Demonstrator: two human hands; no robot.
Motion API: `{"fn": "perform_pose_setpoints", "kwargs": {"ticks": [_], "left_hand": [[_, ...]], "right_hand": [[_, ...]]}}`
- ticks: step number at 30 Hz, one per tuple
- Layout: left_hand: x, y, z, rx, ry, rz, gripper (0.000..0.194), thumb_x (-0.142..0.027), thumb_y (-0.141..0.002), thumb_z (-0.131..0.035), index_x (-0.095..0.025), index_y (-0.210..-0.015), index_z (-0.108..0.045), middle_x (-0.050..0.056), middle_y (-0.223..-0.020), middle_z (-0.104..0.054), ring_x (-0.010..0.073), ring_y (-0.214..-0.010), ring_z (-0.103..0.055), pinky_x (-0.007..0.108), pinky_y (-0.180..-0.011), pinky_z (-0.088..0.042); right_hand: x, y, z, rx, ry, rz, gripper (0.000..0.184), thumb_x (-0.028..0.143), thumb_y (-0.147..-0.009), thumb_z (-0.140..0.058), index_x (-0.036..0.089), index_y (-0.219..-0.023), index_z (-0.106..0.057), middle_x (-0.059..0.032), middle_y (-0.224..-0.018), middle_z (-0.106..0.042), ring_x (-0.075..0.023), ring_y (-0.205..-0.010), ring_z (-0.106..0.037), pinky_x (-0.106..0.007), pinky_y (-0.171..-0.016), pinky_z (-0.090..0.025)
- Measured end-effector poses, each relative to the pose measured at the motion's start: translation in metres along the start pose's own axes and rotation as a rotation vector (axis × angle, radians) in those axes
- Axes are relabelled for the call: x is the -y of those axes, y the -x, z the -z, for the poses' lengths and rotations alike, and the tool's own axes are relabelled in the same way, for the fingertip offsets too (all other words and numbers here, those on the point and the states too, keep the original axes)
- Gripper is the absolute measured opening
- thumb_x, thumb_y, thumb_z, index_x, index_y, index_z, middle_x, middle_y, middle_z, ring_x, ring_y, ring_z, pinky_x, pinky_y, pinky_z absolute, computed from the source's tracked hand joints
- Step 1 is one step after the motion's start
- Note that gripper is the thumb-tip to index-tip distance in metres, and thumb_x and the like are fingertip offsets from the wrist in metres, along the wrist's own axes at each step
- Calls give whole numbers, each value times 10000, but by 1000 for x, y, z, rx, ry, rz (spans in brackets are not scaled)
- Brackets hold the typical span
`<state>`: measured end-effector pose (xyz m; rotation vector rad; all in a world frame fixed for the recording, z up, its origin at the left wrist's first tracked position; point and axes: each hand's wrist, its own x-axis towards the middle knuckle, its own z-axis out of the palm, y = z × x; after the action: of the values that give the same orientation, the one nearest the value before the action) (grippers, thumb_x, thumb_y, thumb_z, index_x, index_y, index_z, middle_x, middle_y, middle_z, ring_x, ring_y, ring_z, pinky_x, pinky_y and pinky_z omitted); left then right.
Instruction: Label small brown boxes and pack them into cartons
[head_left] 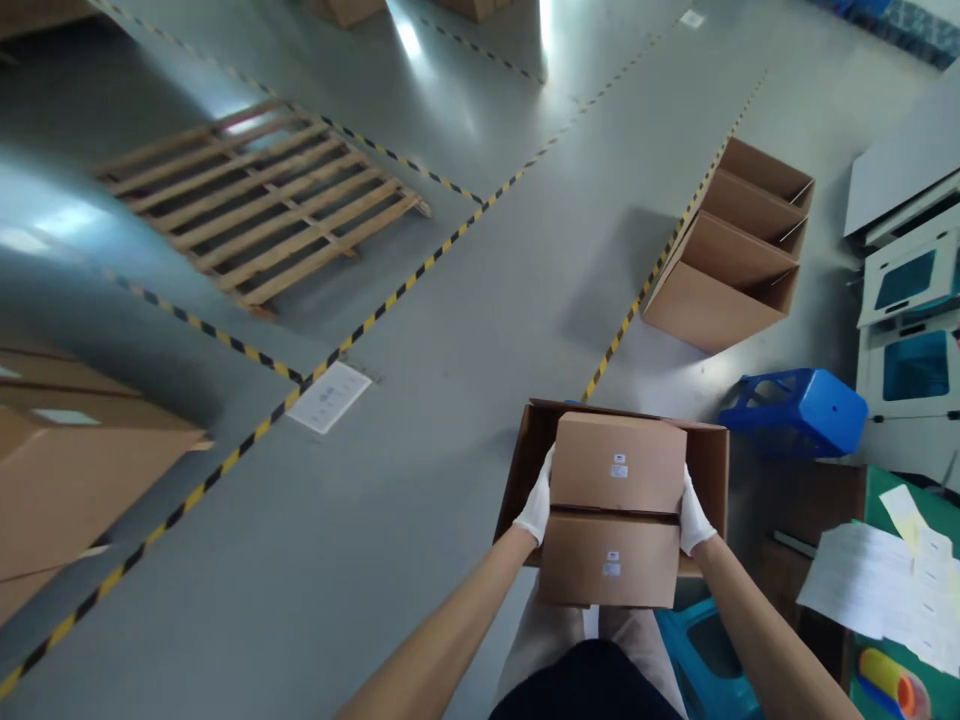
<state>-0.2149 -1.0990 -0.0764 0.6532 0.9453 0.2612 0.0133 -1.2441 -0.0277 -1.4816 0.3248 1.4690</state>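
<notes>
Two closed brown cardboard boxes sit side by side in front of me, each with small white labels. The far cardboard box (592, 462) and the near cardboard box (574, 560) are over a larger open carton (707, 470), whose walls show around them. My left hand (537, 505), in a white glove, presses on their left ends. My right hand (694, 515), also gloved in white, presses on their right ends. Both hands are closed on the pair from opposite sides. How deep the boxes sit in the carton is hard to tell.
Several open empty cartons (720, 290) stand to the right, near a blue stool (829, 412) and a green table (885, 490) with papers (862, 570). A teal stool (701, 650) is by my legs. A wooden pallet (277, 200) and stacked boxes (82, 490) lie left beyond striped floor tape.
</notes>
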Motion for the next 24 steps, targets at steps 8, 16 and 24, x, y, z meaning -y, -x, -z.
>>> {"fn": "perform_pose_setpoints", "kwargs": {"ticks": [8,16,24], "left_hand": [[52,-103,74,-433,-321,42,856,-783,-954,-224,-233,-1582,-413,26,-1652,-379,259,-1553,-293,400,-1262,-309],[99,-201,129,-792,-739,288,882,-766,-958,-180,-168,-1550,-445,159,-1596,-459,359,-1475,-421,456,-1228,-320],[136,-281,149,-811,-1041,462,701,-483,-1057,-171,29,-1402,-501,327,-1367,-598,405,-1280,-594,489,-1051,-459]], "right_hand": [[-36,-201,-3,122,115,-302,698,736,-906,-295,211,-1145,-690,-99,-1011,-791,-274,-1029,-731,-506,-980,-568],[-67,-306,-21,127,179,-228,674,669,-961,-281,237,-1368,-602,-87,-1327,-705,-230,-1300,-604,-475,-1172,-435],[-74,-235,-10,361,268,-155,911,772,-845,-556,253,-1574,-384,-109,-1663,-367,-274,-1444,-478,-499,-1239,-329]]}}
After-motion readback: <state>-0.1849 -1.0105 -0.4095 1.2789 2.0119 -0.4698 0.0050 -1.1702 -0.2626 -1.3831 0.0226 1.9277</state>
